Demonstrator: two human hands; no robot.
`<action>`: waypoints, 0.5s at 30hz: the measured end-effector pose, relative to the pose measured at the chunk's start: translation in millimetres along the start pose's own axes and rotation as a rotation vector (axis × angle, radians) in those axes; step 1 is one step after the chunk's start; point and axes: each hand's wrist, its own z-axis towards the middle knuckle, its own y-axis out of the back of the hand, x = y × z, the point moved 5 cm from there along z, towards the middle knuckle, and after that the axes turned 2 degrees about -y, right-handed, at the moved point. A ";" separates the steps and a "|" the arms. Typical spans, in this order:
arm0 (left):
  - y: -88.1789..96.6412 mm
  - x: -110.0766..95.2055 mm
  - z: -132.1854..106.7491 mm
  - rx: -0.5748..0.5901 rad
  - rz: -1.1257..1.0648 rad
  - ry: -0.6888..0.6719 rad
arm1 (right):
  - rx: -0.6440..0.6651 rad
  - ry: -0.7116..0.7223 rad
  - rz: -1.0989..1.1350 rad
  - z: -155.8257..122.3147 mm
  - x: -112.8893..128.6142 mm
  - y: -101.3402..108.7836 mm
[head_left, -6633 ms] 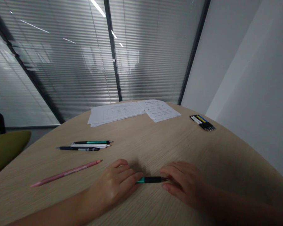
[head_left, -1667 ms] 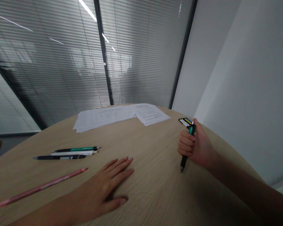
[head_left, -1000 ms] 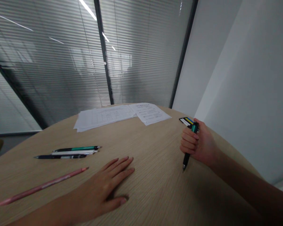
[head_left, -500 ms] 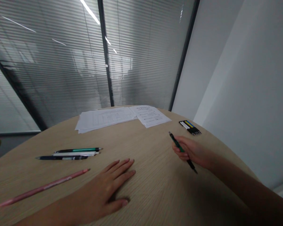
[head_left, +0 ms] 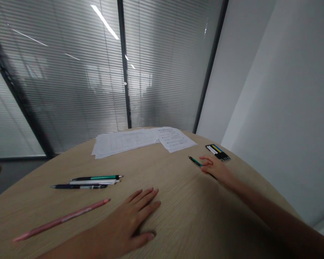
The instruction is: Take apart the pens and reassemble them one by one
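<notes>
My left hand (head_left: 133,219) lies flat on the wooden table with its fingers apart, holding nothing. To its left is a pink pencil-like stick (head_left: 62,219). Beyond that, a green and black pen (head_left: 105,177), a white pen (head_left: 93,182) and a dark blue pen (head_left: 81,186) lie side by side. On the right, low over the tabletop, my right hand (head_left: 214,169) has its fingers closed on another green and black pen (head_left: 196,161). The fingers cover this pen's middle, and its tip end points away to the left. Whether it touches the table I cannot tell.
Several printed paper sheets (head_left: 126,142) lie at the far side of the round table (head_left: 167,180). Near the right edge sits a flat black case (head_left: 218,152) with white, yellow and blue strips. Blinds behind glass and a white wall (head_left: 280,108) bound the table.
My right hand has lowered the green and black pen toward the tabletop and turned it flatter. My left hand stays in place on the table. The view has shifted slightly.
</notes>
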 end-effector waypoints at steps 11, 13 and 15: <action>4.2 -2.5 -2.2 -0.045 -0.029 -0.007 | -0.213 0.055 -0.492 39.8 -44.9 21.3; 6.0 -3.4 -2.0 -0.014 -0.024 0.002 | -0.236 0.044 -0.540 47.7 -51.4 22.4; 8.2 -5.2 -1.6 0.002 -0.018 0.004 | -0.257 0.036 -0.572 55.8 -55.6 22.1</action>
